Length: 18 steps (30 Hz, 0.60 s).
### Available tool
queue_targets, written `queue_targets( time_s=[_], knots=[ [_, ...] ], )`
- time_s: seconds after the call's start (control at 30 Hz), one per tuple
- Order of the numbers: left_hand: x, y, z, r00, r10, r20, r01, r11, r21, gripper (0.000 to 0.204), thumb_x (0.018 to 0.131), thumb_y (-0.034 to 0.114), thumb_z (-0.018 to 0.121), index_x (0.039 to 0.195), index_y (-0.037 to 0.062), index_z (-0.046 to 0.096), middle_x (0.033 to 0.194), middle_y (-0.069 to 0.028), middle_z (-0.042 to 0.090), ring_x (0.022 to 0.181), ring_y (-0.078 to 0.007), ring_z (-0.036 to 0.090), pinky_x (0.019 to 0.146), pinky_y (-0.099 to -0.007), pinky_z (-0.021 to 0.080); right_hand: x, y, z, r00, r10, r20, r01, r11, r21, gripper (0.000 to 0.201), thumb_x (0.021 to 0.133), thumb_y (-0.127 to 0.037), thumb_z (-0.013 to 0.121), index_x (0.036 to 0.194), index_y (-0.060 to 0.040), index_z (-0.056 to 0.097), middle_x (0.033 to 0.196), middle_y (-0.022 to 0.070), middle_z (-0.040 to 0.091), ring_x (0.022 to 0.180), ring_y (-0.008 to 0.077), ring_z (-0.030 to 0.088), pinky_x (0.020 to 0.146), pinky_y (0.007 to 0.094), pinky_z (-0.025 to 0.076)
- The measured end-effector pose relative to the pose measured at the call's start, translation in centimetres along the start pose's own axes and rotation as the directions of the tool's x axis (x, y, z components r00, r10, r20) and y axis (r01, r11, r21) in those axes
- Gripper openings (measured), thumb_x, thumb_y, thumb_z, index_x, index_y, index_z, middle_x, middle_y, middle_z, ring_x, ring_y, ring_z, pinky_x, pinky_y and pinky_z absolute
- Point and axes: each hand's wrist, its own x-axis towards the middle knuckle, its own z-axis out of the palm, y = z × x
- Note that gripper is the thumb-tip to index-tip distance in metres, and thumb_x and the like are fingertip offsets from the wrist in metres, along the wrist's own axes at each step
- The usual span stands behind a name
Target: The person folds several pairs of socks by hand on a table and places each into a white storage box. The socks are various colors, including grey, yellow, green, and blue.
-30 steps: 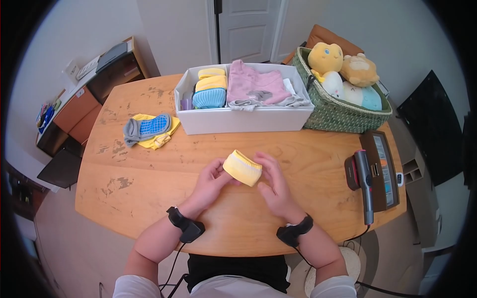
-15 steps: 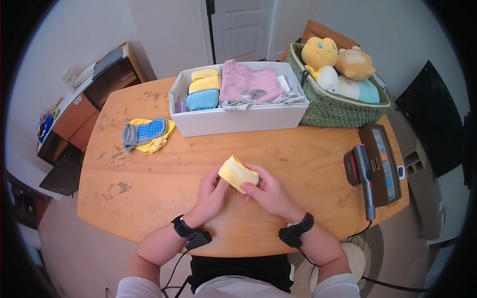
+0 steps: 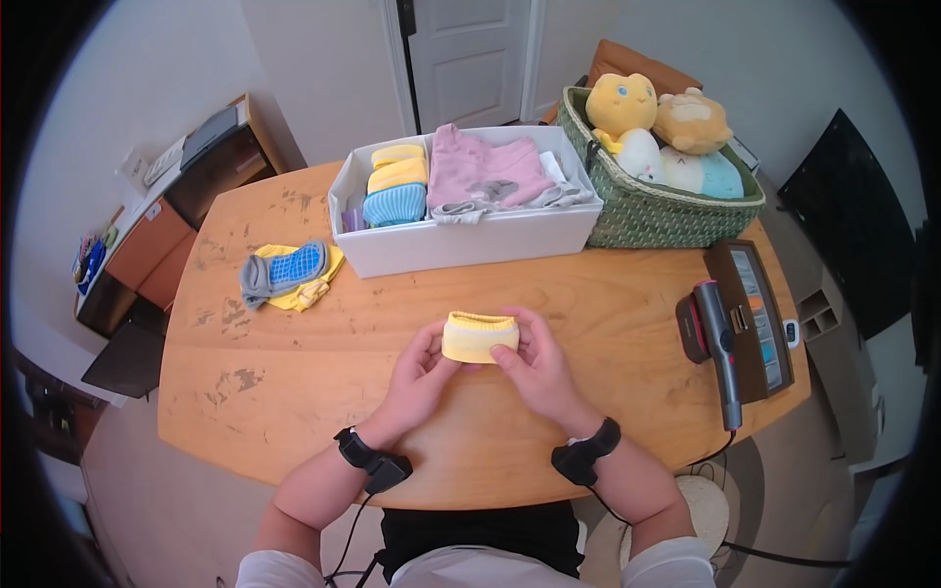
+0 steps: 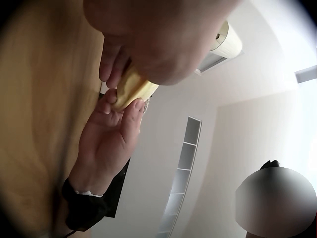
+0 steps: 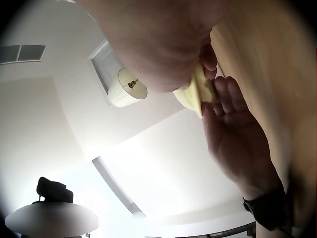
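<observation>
A folded yellow sock bundle [image 3: 479, 339] with a ribbed opening along its top is held between both hands over the table's near middle. My left hand [image 3: 416, 369] holds its left side, the thumb near the lower corner. On the other side, my right hand [image 3: 536, 365] pinches it, thumb across the front and fingers behind. The left wrist view shows the bundle [image 4: 132, 89] between the right thumb and fingertips. From the right wrist, the yellow fabric [image 5: 195, 91] sits by the left hand's thumb and fingers.
A white divided box [image 3: 470, 250] holds rolled yellow and blue socks [image 3: 396, 204] and pink clothing [image 3: 490, 171]. Beside it stands a green basket [image 3: 667, 223] of plush toys. A grey and yellow sock pile [image 3: 291, 274] lies left; a corded styling tool [image 3: 720, 353] and brown case [image 3: 760, 323] lie right.
The right hand has closed in on the sock bundle, its thumb now pressed on the front. The bundle has turned from tilted to level, its ribbed opening facing up.
</observation>
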Motion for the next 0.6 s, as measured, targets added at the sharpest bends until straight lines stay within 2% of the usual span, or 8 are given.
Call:
queue_targets(
  time_s=[0.1,0.2,0.27,0.33,0.4,0.43,0.5,0.6],
  knots=[
    [-0.1,0.5,-0.4,0.997,0.017,0.073,-0.023,0.996,0.088,0.047,0.105,0.003,0.058,0.148,-0.0005,0.041,0.141,-0.0129,0.059,0.126,-0.0203,0.062,0.108,-0.0352,0.052,0.1,-0.1,-0.4,1.000,0.015,0.017,-0.015,1.000,-0.028,0.047,0.104,-0.006,0.061,0.146,0.0000,0.042,0.134,0.0130,0.061,0.123,0.0184,0.061,0.104,0.0324,0.051],
    [-0.3,1.5,-0.4,0.993,-0.080,0.084,0.069,0.990,0.121,0.048,0.102,0.003,0.065,0.146,0.0002,0.045,0.139,-0.0114,0.060,0.126,-0.0177,0.061,0.107,-0.0324,0.051,0.0,-0.4,-0.6,0.995,0.055,0.078,-0.047,0.994,-0.098,0.044,0.103,-0.007,0.064,0.143,0.0007,0.047,0.132,0.0120,0.062,0.121,0.0168,0.062,0.101,0.0305,0.052],
    [-0.1,1.4,-0.5,0.984,-0.175,0.024,0.166,0.965,0.201,0.047,0.102,0.006,0.067,0.145,0.0003,0.047,0.136,-0.0099,0.062,0.125,-0.0158,0.061,0.105,-0.0306,0.050,-0.1,-0.8,-0.2,0.996,0.075,0.055,-0.072,0.996,-0.052,0.042,0.103,-0.007,0.065,0.141,0.0006,0.048,0.130,0.0117,0.062,0.119,0.0159,0.063,0.099,0.0297,0.053],
    [-0.2,1.6,-0.2,0.988,-0.155,-0.023,0.157,0.971,0.179,0.047,0.101,0.007,0.068,0.144,0.0002,0.049,0.135,-0.0095,0.063,0.124,-0.0155,0.061,0.104,-0.0306,0.051,0.0,-1.0,-0.2,0.995,0.097,0.033,-0.097,0.995,-0.007,0.040,0.102,-0.007,0.066,0.139,0.0006,0.050,0.128,0.0114,0.062,0.116,0.0150,0.064,0.098,0.0289,0.053],
    [-0.1,1.5,-0.3,0.988,-0.136,-0.070,0.145,0.977,0.156,0.046,0.101,0.008,0.069,0.143,0.0001,0.050,0.134,-0.0091,0.064,0.124,-0.0152,0.061,0.104,-0.0305,0.051,0.1,-1.3,-0.9,0.982,0.180,-0.051,-0.178,0.983,0.050,0.028,0.101,-0.003,0.067,0.128,0.0005,0.058,0.126,0.0080,0.062,0.112,0.0140,0.064,0.099,0.0292,0.053],
    [0.0,1.2,-0.5,0.990,-0.122,-0.068,0.130,0.984,0.123,0.046,0.101,0.008,0.069,0.142,-0.0001,0.050,0.134,-0.0092,0.064,0.123,-0.0152,0.062,0.103,-0.0302,0.051,0.1,-1.1,-1.2,0.982,0.181,-0.051,-0.178,0.983,0.049,0.028,0.101,-0.003,0.067,0.128,0.0005,0.058,0.126,0.0080,0.062,0.112,0.0140,0.064,0.099,0.0292,0.053],
    [0.1,1.0,-0.9,0.992,-0.110,-0.065,0.116,0.989,0.091,0.046,0.101,0.008,0.069,0.142,-0.0003,0.050,0.133,-0.0094,0.064,0.122,-0.0152,0.063,0.103,-0.0298,0.051,0.3,-0.4,-1.7,0.995,0.077,-0.063,-0.079,0.996,-0.031,0.016,0.100,-0.002,0.068,0.115,0.0006,0.063,0.116,0.0051,0.061,0.106,0.0123,0.064,0.093,0.0277,0.054],
    [0.1,1.0,-0.9,0.988,-0.145,-0.045,0.149,0.985,0.086,0.045,0.101,0.008,0.070,0.140,-0.0009,0.052,0.132,-0.0103,0.065,0.121,-0.0156,0.064,0.102,-0.0295,0.052,0.2,-0.4,-1.7,0.997,0.072,-0.040,-0.075,0.994,-0.081,0.009,0.099,-0.001,0.069,0.107,0.0009,0.065,0.112,0.0035,0.060,0.104,0.0118,0.064,0.091,0.0274,0.055]
  ],
)
